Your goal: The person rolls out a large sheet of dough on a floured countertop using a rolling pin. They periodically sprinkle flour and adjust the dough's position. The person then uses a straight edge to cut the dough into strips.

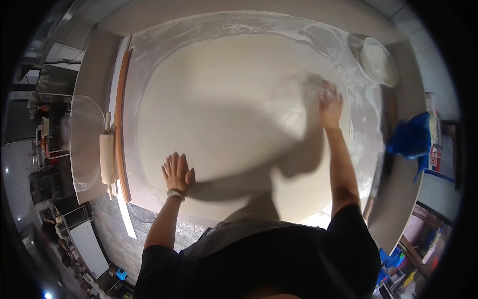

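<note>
A very large, thin sheet of dough covers most of the work table before me, with my shadow across it. My left hand lies palm down near the sheet's lower left edge, fingers slightly spread, a pale bangle on the wrist. Further out, my right hand rests on the dough near its right edge, blurred, with white flour about the fingers. Neither hand grips anything. White flour is dusted on the table around the sheet.
A long wooden rolling pin lies along the table's left side, beside a shorter, thicker wooden rolling pin and a clear round lid or tray. A bowl of flour stands at the far right corner. Blue plastic hangs over the right ledge.
</note>
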`<state>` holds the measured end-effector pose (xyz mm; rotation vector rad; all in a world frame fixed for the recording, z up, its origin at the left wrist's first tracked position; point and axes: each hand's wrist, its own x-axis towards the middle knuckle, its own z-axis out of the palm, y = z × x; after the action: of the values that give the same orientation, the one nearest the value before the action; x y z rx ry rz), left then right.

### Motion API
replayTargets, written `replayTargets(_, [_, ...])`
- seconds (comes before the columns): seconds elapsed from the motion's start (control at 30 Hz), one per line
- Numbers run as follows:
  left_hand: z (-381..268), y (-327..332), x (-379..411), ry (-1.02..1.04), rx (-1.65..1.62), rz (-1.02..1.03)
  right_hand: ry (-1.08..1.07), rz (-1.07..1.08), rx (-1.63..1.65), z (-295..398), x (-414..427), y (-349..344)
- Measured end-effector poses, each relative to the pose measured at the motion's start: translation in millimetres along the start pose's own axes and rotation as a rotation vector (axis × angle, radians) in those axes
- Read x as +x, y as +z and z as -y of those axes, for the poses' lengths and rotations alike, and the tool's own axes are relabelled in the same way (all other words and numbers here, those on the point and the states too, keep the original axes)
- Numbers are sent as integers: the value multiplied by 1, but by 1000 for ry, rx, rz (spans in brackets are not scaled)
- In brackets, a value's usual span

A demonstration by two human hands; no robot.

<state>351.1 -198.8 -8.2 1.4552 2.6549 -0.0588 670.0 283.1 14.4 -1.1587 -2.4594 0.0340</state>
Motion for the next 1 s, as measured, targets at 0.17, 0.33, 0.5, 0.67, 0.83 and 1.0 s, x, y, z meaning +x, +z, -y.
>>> replayTargets(0.17, [87,13,13,-299,94,-101,111,-95,-169,127,-51,69])
replayTargets(0.33, [94,12,22,-404,11,-97,-510,370,331,356,-88,62])
replayTargets(0.5, [93,1,19,-412,4,-89,-115,91,-94,208,-22,95])
replayTargets(0.67, [85,1,23,-402,-9,-71,784,-37,-297,29,77,112])
replayTargets(0.83, [89,-1,24,-394,-26,-50,-70,80,-231,279,175,205])
replayTargets(1.0, [91,-9,25,-410,-68,-47,-504,444,346,473,166,215])
